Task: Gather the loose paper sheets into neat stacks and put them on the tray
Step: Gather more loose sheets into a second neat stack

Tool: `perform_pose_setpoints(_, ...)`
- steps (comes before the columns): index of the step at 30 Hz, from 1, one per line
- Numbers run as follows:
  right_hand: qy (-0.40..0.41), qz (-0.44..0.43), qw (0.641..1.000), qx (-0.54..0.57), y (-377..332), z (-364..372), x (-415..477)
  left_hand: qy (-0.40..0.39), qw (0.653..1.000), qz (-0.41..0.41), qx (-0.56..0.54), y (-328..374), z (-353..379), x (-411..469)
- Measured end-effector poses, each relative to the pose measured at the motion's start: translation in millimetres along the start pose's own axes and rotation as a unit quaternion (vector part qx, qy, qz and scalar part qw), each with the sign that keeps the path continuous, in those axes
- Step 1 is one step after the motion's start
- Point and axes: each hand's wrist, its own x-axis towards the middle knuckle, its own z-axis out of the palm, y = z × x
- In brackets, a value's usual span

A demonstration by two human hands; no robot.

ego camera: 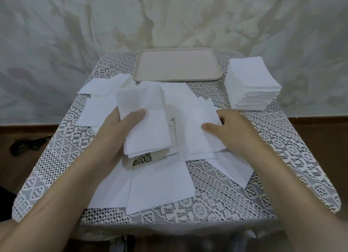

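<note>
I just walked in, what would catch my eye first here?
Two hands at the centre: the left hand grips a small bundle of sheets, the right hand pinches another sheet beside it. Loose sheets sprawl over the lace cloth around them. A tall neat stack sits at the far right, beside the beige tray.

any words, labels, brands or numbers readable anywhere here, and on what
No text can be read anywhere in this view.
Loose paper sheets: blank white, no print.
Paper stack: blank.
Tray: plain, with no label or brand showing.
Lace tablecloth: pattern only, no letters.
</note>
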Motion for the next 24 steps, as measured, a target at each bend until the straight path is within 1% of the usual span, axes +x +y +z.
perform_pose_setpoints(5, 0.018, -0.019, 0.999, -0.03, -1, 4, 1, 0.0, 1.0, 0.0, -0.002, -1, -1, 0)
perform_pose_setpoints(11, 0.008, -0.019, 0.998, -0.055, -3, 5, 3, 0.004, 1.0, 0.003, -0.005, -2, -1, 1)
perform_pose_setpoints(18, 0.019, -0.028, 0.998, -0.06, -3, 9, 7, 0.005, 1.0, 0.001, -0.004, -2, 0, 1)
perform_pose_setpoints(20, 0.021, -0.038, 0.999, -0.005, -5, 7, 6, 0.005, 1.0, 0.001, -0.001, -2, -1, 1)
perform_pose_setpoints(22, 0.018, -0.036, 0.992, 0.122, -9, 2, 4, 0.002, 1.0, 0.001, 0.0, -2, -1, 1)
perform_pose_setpoints(24, 0.016, -0.03, 0.972, 0.234, -13, -3, 2, -0.001, 1.0, 0.002, 0.001, -2, -1, 0)
